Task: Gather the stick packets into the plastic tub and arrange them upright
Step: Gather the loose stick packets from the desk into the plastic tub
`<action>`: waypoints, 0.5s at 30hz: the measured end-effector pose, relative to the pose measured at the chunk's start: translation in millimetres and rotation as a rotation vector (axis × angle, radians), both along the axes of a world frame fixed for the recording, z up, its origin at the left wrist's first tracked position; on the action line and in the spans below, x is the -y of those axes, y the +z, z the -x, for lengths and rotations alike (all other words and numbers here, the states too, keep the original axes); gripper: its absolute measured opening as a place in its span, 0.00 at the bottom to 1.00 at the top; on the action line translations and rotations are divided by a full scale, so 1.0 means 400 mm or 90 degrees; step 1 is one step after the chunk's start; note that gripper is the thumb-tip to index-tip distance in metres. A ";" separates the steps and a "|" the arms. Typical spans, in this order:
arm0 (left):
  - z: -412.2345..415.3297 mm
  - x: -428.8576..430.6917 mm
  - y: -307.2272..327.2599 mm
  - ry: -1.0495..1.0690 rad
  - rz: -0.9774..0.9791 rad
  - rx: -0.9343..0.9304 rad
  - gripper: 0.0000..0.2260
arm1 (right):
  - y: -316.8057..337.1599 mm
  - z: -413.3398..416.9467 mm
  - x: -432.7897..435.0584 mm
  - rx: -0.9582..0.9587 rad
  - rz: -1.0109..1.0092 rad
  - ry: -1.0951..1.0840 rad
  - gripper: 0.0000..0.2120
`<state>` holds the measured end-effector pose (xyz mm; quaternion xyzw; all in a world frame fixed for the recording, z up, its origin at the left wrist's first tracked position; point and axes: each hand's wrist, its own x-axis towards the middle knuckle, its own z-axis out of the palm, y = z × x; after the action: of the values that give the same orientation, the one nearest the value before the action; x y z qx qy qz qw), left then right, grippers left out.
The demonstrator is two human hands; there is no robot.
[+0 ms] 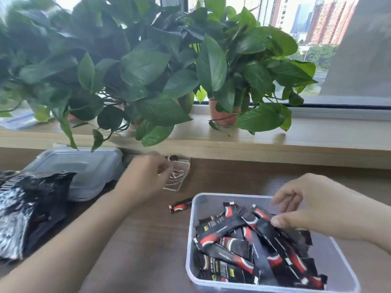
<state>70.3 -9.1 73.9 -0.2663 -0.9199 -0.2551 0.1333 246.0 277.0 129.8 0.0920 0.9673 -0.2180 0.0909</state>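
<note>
The table [148,240] is overhung at its far edge by plants [148,70] whose leaves could snag a reaching arm. The tub [191,218] sits near right, and its packets [243,246] lie flat and crisscrossed, none upright; pulling one from the tangle may drag others over the rim. A stray packet [179,206] lies on the table just beside the tub and could be missed. The blurred left grip [143,178] reaches beside a small clear box [179,176] and might knock it; whether it holds anything cannot be told. The right grip [317,208] hovers over the tub, a half-open pincer with the thumb touching a packet, grasping nothing
</note>
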 end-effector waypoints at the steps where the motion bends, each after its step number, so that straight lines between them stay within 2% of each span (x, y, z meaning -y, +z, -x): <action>1: 0.047 0.021 -0.017 0.030 0.059 0.024 0.05 | -0.004 0.005 0.001 -0.037 -0.023 0.001 0.13; 4: 0.166 0.038 -0.057 0.013 0.197 0.077 0.11 | 0.001 0.039 0.022 -0.122 -0.029 0.051 0.05; 6: 0.223 0.030 -0.068 0.017 0.218 0.118 0.15 | 0.013 0.093 0.041 -0.134 -0.022 0.117 0.02; 10: 0.290 0.028 -0.094 0.041 0.149 0.186 0.16 | 0.014 0.261 0.092 -0.083 -0.011 0.234 0.06; 12: 0.307 0.030 -0.106 0.057 0.084 0.180 0.14 | -0.017 0.357 0.111 -0.060 0.004 0.272 0.06; 15: 0.320 0.032 -0.121 0.088 -0.001 0.170 0.12 | -0.078 0.460 0.135 0.041 0.042 0.321 0.10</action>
<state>-57.6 -21.9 25.6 -0.1663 -0.9454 -0.2790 0.0271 62.0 223.1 98.5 -0.1486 0.9486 -0.2169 0.1762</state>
